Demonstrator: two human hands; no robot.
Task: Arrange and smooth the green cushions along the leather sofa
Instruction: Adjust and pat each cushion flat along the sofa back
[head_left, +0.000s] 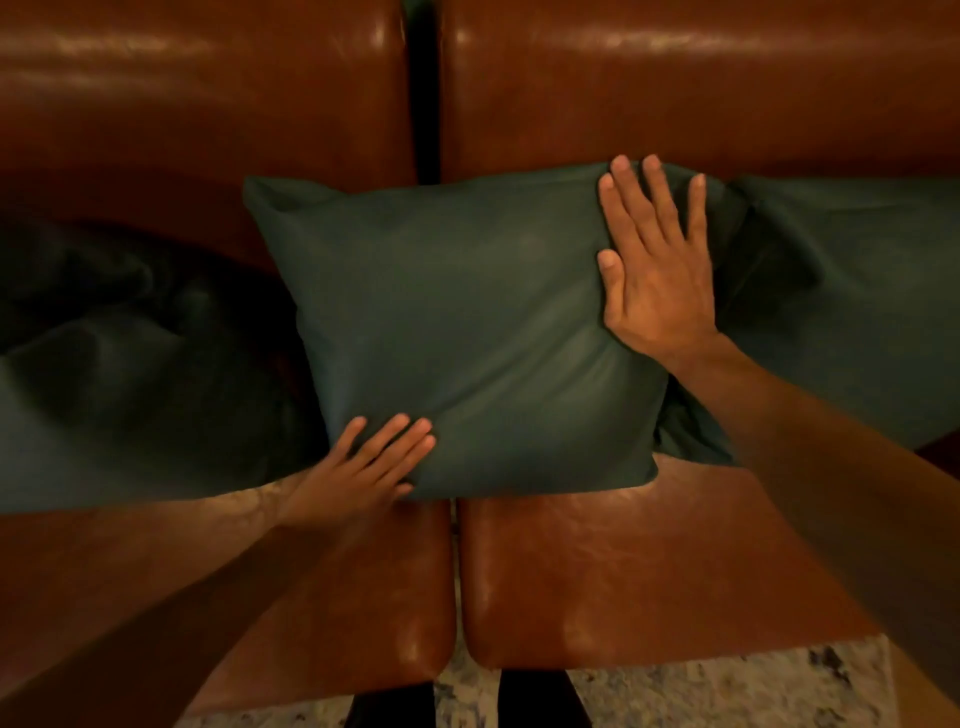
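Middle cushion (467, 332) straddles the sofa (649, 571) seam, neighbours crowding both edges. My left hand (363, 467) lies flat at its lower corner; right hand (654, 265), fingers spread, presses its upper right edge.

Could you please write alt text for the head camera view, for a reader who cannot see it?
Two open hands press the middle green cushion against a brown leather sofa: the left hand at its lower left corner, the right hand near its upper right. A crumpled left cushion and a right cushion flank it.
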